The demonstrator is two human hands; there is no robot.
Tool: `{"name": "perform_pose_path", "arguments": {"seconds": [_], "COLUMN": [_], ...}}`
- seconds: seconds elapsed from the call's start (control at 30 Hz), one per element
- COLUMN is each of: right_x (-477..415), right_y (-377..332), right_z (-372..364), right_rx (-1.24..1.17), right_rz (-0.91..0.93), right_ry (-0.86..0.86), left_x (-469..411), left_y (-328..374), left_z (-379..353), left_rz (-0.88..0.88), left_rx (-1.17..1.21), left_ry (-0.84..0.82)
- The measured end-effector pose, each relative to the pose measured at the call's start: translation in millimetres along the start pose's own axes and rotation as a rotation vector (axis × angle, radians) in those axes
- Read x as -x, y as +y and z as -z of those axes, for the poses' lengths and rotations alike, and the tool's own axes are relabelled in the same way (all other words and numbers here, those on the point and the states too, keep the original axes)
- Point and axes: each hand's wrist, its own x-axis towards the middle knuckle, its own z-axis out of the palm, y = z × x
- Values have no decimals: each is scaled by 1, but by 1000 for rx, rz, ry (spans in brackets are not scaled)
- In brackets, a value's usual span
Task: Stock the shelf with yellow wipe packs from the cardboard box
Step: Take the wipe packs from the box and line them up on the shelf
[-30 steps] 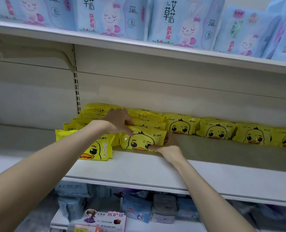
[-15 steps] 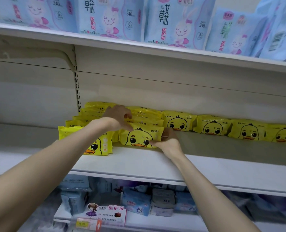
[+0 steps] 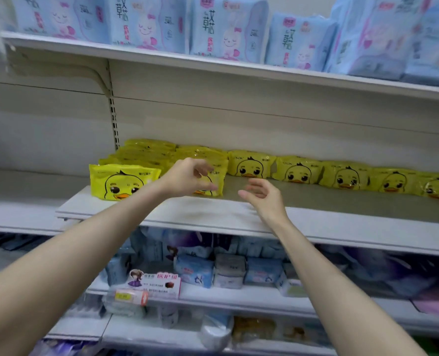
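**Head view.** Landmark: the front pack (image 3: 214, 179), a yellow wipe pack standing on its edge on the middle shelf (image 3: 213, 217), duck face outward so that the print reads from the aisle.

- The left hand (image 3: 187, 177) hangs just in front of the front pack, fingers loosely curled and clamped on nothing. Motion blur hides whether a fingertip touches the wrapper.
- The right hand (image 3: 262, 196) is just to the right of the front pack and clear of it, fingers apart and relaxed, holding nothing.
- To the left of the front pack stands a neighbouring pack (image 3: 123, 182), likewise face out. Behind both, further packs (image 3: 149, 150) are filed one behind another, which uses the depth of the board.
- To the right of and behind the front pack, a single row (image 3: 342, 176) stands along the back panel, with bare board before it.
- Above the front pack, the next shelf up carries blue packs (image 3: 228, 29).
- The cardboard box is out of view.

Judgement: the front pack is set in place, and the bare board to its right is the likely site for later columns
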Motion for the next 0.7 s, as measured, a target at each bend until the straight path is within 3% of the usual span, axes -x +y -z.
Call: {"name": "perform_pose_path", "arguments": {"seconds": [0.37, 0.7], "right_x": [108, 218], "right_y": [56, 171], "right_z": [92, 128], "right_rx": [-52, -50], "right_rz": [-80, -356], "right_ry": [93, 82], "left_x": [92, 174], "left_y": [57, 50], "left_z": [-109, -248], "left_rz": [98, 320], "left_rx": [363, 500], "left_ry": [-112, -310]}}
